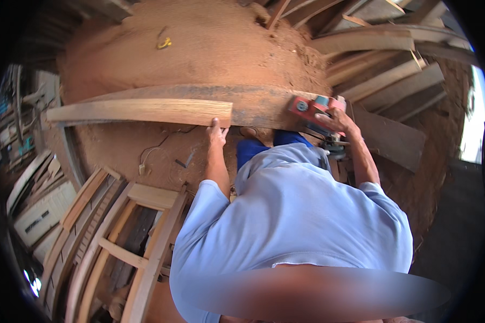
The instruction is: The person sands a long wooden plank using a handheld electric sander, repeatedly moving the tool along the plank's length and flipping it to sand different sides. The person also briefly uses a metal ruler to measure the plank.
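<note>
Item: one pale board (145, 111), long, lying lengthwise over the left part of a dark plank bench (261, 106). Its right end is pinched at the near corner by the left hand (217, 131), thumb uppermost.

Item: one red power tool (311, 110), at the bench's right end, apart from the board. The right hand (338, 119) is curled over its body; whether a finger lies on a switch, I cannot tell.

Hazards, in my judgement: the board could swing or slide, being gripped at one end only, with no clamp that I can see. The tool could tip off the bench end if the right hand's hold slackened. Fingers at the board's corner would be exposed if the running tool came near them. A cord (157, 146) lies loose on the ground near the person's legs (whose plug it serves, I cannot make out) and might snag a foot.

Surface: bench plank, dark, worn and stained, on a slim leg at the left.

Room: reddish earth floor (215, 46), with a small yellow object (164, 43) beyond the bench; stacked timber (374, 40), far right; an assembled wooden frame (123, 253), near left; daylight at the right edge.
</note>
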